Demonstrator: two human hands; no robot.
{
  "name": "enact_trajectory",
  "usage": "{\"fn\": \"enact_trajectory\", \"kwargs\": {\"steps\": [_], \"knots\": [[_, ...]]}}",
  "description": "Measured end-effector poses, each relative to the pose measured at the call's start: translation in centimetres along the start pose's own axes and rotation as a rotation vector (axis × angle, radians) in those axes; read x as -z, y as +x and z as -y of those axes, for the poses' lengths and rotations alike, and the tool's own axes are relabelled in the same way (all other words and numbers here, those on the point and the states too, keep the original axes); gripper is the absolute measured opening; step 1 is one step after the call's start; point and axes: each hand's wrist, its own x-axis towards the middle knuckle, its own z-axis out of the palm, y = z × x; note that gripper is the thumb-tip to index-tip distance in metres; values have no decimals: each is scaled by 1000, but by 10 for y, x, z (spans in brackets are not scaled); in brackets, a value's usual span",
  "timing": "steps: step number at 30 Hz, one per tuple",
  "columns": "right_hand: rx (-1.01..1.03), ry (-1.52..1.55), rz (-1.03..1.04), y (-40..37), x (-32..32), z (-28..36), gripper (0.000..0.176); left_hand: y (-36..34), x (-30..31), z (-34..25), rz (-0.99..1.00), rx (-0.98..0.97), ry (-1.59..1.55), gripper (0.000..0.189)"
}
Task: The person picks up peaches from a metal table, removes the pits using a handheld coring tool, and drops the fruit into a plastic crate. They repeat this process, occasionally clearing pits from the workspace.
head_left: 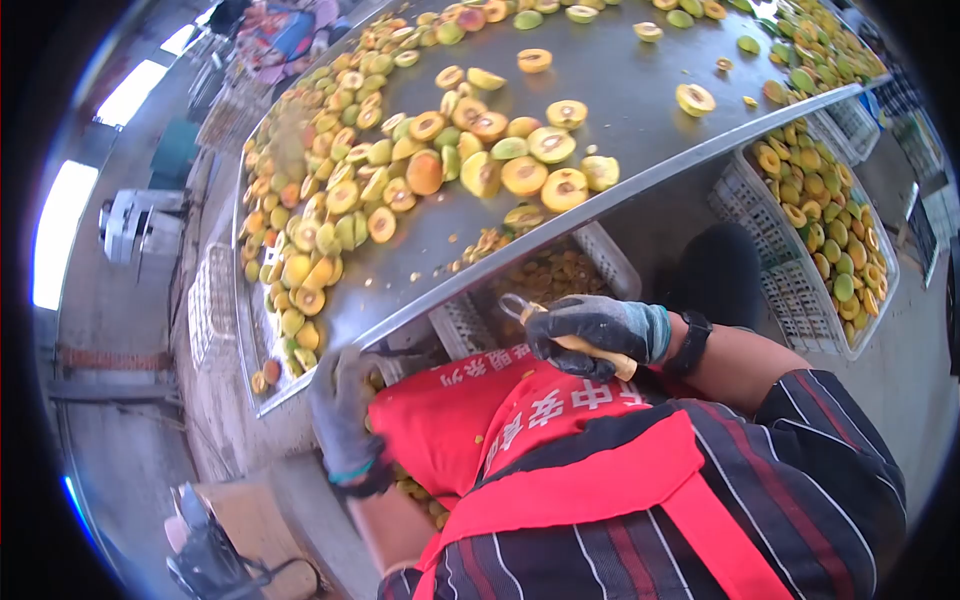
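Note:
My right hand (590, 335), in a grey glove with dark palm coating, is wrapped round the wooden handle of a pitting tool (598, 355). The tool's metal loop (514, 304) sticks out to the left, in front of my red apron (520, 400). At the table's left front edge my left hand (345, 405), gloved too, is smeared by motion, and its fingers do not show clearly. Halved apricots (525, 175), several with stones still in them, are heaped on the metal table (590, 80) just beyond my hands.
A white crate (745, 200) full of apricot halves stands at the right. Another crate (610, 260) with small pieces sits beneath the table's raised metal rim (680, 165). Far left are a white crate (210, 305) and a cardboard box (270, 520). Another person (285, 35) is at the far side.

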Motion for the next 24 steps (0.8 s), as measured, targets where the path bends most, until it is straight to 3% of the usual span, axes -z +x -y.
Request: {"fn": "enact_trajectory", "kwargs": {"steps": [1, 2, 4, 6, 7, 8, 9, 10, 13, 15, 17, 20, 22, 23, 24], "knots": [[7, -25, -26, -5, 6, -1, 31, -2, 24, 4, 266, 382, -25, 35], [15, -14, -31, -10, 10, -2, 31, 4, 29, -2, 276, 374, -19, 35], [-23, -55, -44, -16, 13, 2, 30, 10, 40, -11, 153, -24, 551, 37], [-2, -86, -28, -21, 8, 12, 29, 51, 9, -56, 150, 34, 14, 37], [17, -116, -26, -23, 6, 14, 29, 69, -7, -98, 241, 184, -211, 40], [-3, -127, -15, -22, 11, 11, 30, 86, -38, -98, 252, -165, -142, 41], [2, -131, -17, -24, 12, 12, 30, 104, -68, -114, 364, -199, -352, 40], [12, -150, -34, -25, 11, 12, 30, 121, -83, -147, 444, -358, -247, 41], [33, -186, -83, -35, 14, 12, 29, 149, -151, -171, 533, -403, -192, 46], [18, -170, -161, -45, 16, 12, 28, 158, -189, -167, 692, -332, -64, 53], [75, -165, -147, -51, 20, 10, 27, 160, -186, -171, 604, -324, -52, 55], [81, -32, -229, -57, 22, 10, 22, 165, -185, -158, 762, -175, -115, 48], [109, -65, -298, -55, 23, 15, 25, 159, -192, -141, 652, 53, -355, 40], [150, -67, -330, -55, 23, 20, 26, 156, -191, -134, 649, 52, -349, 40], [346, -230, -346, -48, 37, 13, 29, 152, -188, -125, 657, 223, -673, 35]]}}
